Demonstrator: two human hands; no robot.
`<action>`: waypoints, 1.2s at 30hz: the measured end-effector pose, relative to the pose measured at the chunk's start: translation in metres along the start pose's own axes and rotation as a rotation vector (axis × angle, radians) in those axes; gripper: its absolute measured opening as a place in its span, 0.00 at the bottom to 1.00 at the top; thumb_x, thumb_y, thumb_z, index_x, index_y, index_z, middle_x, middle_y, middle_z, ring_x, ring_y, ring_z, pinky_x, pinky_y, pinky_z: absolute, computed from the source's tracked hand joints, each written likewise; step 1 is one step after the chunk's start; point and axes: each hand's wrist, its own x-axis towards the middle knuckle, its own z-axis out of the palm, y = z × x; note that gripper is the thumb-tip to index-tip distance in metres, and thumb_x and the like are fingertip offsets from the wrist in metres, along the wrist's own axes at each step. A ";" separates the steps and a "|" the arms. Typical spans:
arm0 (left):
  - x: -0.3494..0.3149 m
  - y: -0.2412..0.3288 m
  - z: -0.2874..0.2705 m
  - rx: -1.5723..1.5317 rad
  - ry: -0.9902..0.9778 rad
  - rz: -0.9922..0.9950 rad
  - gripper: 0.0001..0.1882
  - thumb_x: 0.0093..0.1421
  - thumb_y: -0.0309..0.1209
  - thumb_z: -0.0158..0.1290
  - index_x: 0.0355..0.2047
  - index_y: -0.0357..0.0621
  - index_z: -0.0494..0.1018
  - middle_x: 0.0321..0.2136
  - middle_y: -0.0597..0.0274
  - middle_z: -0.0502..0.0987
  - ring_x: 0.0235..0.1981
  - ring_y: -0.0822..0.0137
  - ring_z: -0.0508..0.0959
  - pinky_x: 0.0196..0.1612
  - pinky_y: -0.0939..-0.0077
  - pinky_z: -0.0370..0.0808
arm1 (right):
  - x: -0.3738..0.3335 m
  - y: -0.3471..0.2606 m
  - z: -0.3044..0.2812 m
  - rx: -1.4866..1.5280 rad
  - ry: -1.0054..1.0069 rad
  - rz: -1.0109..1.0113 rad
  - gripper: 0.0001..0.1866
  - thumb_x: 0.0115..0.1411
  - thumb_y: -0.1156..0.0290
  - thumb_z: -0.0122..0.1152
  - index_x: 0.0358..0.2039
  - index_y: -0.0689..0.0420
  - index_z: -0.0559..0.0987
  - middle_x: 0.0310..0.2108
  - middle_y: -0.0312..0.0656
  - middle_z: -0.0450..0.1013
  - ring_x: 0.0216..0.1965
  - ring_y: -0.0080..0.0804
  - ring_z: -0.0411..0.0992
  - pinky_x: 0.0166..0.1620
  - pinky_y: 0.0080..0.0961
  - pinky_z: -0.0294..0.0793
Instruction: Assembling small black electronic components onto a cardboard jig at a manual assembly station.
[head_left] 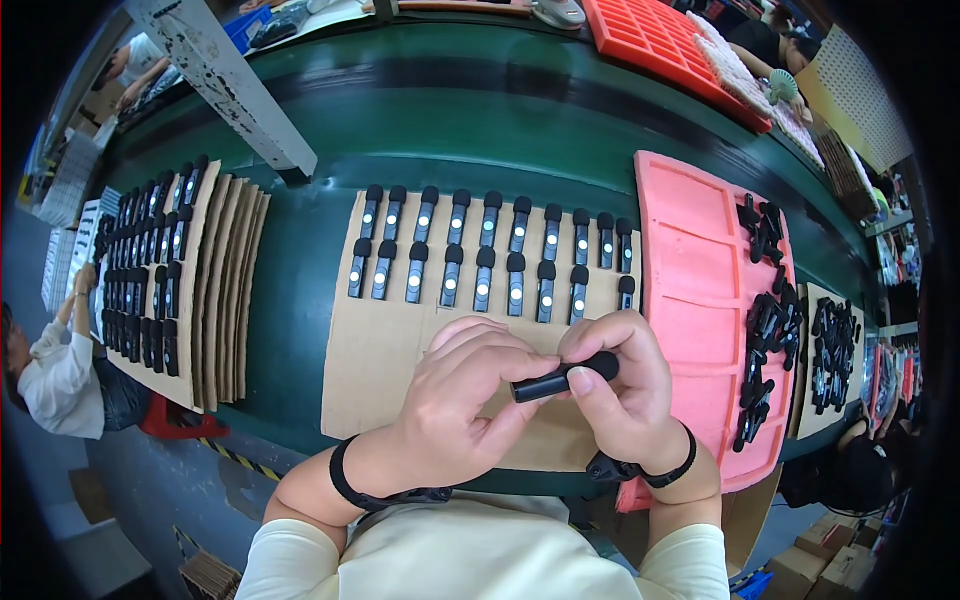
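In front of my chest, a small black clip-on microphone [538,386] with a rounded foam tip lies nearly level between my hands. My right hand [632,385] pinches its foam end between thumb and fingers. My left hand [455,390] is curled around the other end, its fingertips meeting the microphone near the middle. Just beyond my hands, a brown cardboard sheet [390,375] bears two rows of similar microphones [484,280], foam tips pointing away from me, each with a pale round spot. The near row has a gap before its last microphone at the right.
At right, a pink compartment tray [690,300] holds a loose heap of black microphones [768,320]. Stacked cardboard sheets [235,290] with microphones stand at left. A metal post [225,85] rises from the green bench [420,100]. A red tray [660,45] lies beyond; other people sit nearby.
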 end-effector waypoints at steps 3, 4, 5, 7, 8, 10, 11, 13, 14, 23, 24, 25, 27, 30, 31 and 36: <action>-0.001 0.003 -0.001 -0.056 0.011 -0.063 0.14 0.51 0.19 0.60 0.39 0.37 0.74 0.36 0.54 0.78 0.37 0.57 0.77 0.47 0.60 0.72 | 0.002 -0.002 0.002 0.136 -0.013 0.061 0.12 0.62 0.77 0.57 0.46 0.62 0.68 0.39 0.39 0.67 0.38 0.21 0.67 0.44 0.20 0.68; -0.001 0.005 -0.002 -0.107 0.028 -0.117 0.14 0.51 0.19 0.59 0.39 0.37 0.74 0.37 0.54 0.78 0.38 0.57 0.77 0.47 0.60 0.72 | 0.003 -0.001 0.004 0.138 -0.015 0.061 0.12 0.62 0.77 0.57 0.46 0.62 0.68 0.39 0.39 0.67 0.38 0.21 0.67 0.44 0.20 0.68; -0.001 0.006 -0.002 -0.160 0.043 -0.170 0.14 0.51 0.19 0.59 0.39 0.37 0.74 0.37 0.54 0.78 0.39 0.58 0.77 0.48 0.60 0.72 | 0.006 0.000 0.008 0.129 0.006 0.069 0.13 0.62 0.77 0.57 0.46 0.62 0.68 0.39 0.39 0.67 0.38 0.22 0.68 0.44 0.22 0.69; 0.001 0.002 -0.001 -0.191 0.074 -0.136 0.14 0.52 0.19 0.59 0.39 0.37 0.74 0.37 0.53 0.77 0.39 0.58 0.76 0.48 0.60 0.72 | 0.010 0.003 0.012 0.113 0.047 0.083 0.14 0.61 0.77 0.58 0.46 0.63 0.68 0.40 0.40 0.67 0.37 0.25 0.69 0.45 0.24 0.69; 0.002 0.000 0.000 -0.221 0.104 -0.101 0.14 0.52 0.19 0.59 0.39 0.37 0.74 0.38 0.53 0.77 0.40 0.59 0.76 0.49 0.60 0.71 | 0.011 0.004 0.010 0.112 0.047 0.084 0.14 0.61 0.77 0.58 0.46 0.63 0.68 0.40 0.40 0.67 0.37 0.25 0.69 0.45 0.24 0.69; 0.002 -0.001 -0.001 -0.249 0.136 -0.067 0.13 0.52 0.20 0.59 0.40 0.37 0.73 0.38 0.52 0.77 0.40 0.59 0.76 0.50 0.60 0.71 | 0.012 0.008 0.001 -0.199 0.010 -0.127 0.17 0.62 0.74 0.57 0.49 0.63 0.66 0.41 0.44 0.66 0.39 0.28 0.68 0.44 0.25 0.68; 0.002 0.000 -0.004 -0.187 0.090 -0.075 0.13 0.52 0.20 0.59 0.39 0.37 0.73 0.37 0.52 0.77 0.39 0.59 0.76 0.51 0.59 0.70 | 0.013 0.008 -0.001 -0.353 -0.010 -0.233 0.18 0.63 0.73 0.56 0.51 0.63 0.64 0.42 0.46 0.66 0.40 0.30 0.67 0.44 0.26 0.67; 0.002 0.004 -0.008 -0.063 -0.001 -0.090 0.13 0.52 0.21 0.59 0.39 0.37 0.73 0.37 0.52 0.76 0.39 0.59 0.76 0.52 0.58 0.69 | 0.011 0.001 -0.001 -0.347 0.005 -0.259 0.19 0.60 0.74 0.59 0.51 0.62 0.67 0.40 0.45 0.68 0.38 0.31 0.68 0.43 0.27 0.68; 0.003 0.004 -0.009 -0.062 0.000 -0.090 0.13 0.52 0.21 0.59 0.39 0.37 0.73 0.37 0.52 0.76 0.39 0.59 0.76 0.52 0.58 0.69 | 0.011 -0.005 0.000 -0.341 0.021 -0.284 0.20 0.58 0.76 0.62 0.50 0.62 0.69 0.38 0.44 0.69 0.36 0.33 0.69 0.41 0.27 0.68; 0.003 0.011 -0.013 0.078 -0.001 0.025 0.16 0.50 0.23 0.61 0.41 0.39 0.74 0.32 0.58 0.77 0.33 0.60 0.76 0.53 0.55 0.68 | 0.015 0.000 -0.014 -0.335 -0.078 -0.428 0.25 0.48 0.70 0.75 0.46 0.60 0.76 0.33 0.42 0.74 0.30 0.35 0.70 0.34 0.29 0.68; 0.002 0.013 -0.013 0.089 0.008 0.044 0.17 0.50 0.23 0.62 0.41 0.40 0.75 0.31 0.60 0.76 0.32 0.61 0.76 0.53 0.54 0.67 | 0.014 -0.002 -0.013 -0.340 -0.077 -0.433 0.25 0.48 0.70 0.75 0.46 0.60 0.76 0.33 0.42 0.74 0.30 0.35 0.70 0.34 0.29 0.68; 0.002 0.014 -0.014 0.102 0.019 0.063 0.17 0.49 0.24 0.63 0.41 0.40 0.75 0.30 0.61 0.76 0.31 0.62 0.76 0.53 0.54 0.67 | 0.013 -0.004 -0.010 -0.301 -0.065 -0.418 0.26 0.47 0.70 0.76 0.46 0.60 0.76 0.33 0.42 0.74 0.30 0.35 0.70 0.34 0.29 0.67; 0.003 0.020 -0.014 0.119 0.010 0.070 0.18 0.48 0.25 0.63 0.42 0.42 0.75 0.30 0.63 0.76 0.31 0.63 0.75 0.53 0.54 0.67 | 0.010 -0.010 -0.004 -0.222 -0.040 -0.384 0.27 0.46 0.70 0.77 0.46 0.59 0.75 0.33 0.41 0.74 0.30 0.34 0.70 0.34 0.28 0.66; 0.002 0.026 -0.013 0.148 -0.012 0.071 0.21 0.47 0.27 0.65 0.43 0.46 0.76 0.30 0.67 0.75 0.31 0.65 0.75 0.54 0.54 0.67 | 0.005 -0.018 0.000 -0.186 -0.018 -0.374 0.27 0.46 0.70 0.78 0.46 0.59 0.75 0.32 0.40 0.73 0.30 0.34 0.70 0.33 0.27 0.66; 0.002 0.027 -0.012 0.165 -0.018 0.073 0.22 0.47 0.27 0.66 0.44 0.48 0.76 0.30 0.68 0.75 0.32 0.66 0.75 0.54 0.54 0.67 | 0.004 -0.019 0.001 -0.165 -0.007 -0.367 0.27 0.46 0.70 0.78 0.46 0.59 0.75 0.32 0.40 0.73 0.30 0.34 0.70 0.33 0.27 0.66; 0.002 0.031 -0.009 0.221 -0.036 0.075 0.25 0.45 0.29 0.67 0.46 0.53 0.76 0.31 0.73 0.73 0.32 0.67 0.74 0.54 0.55 0.66 | 0.002 -0.019 -0.001 -0.134 -0.001 -0.361 0.28 0.45 0.71 0.78 0.46 0.59 0.74 0.31 0.39 0.72 0.29 0.33 0.70 0.32 0.26 0.65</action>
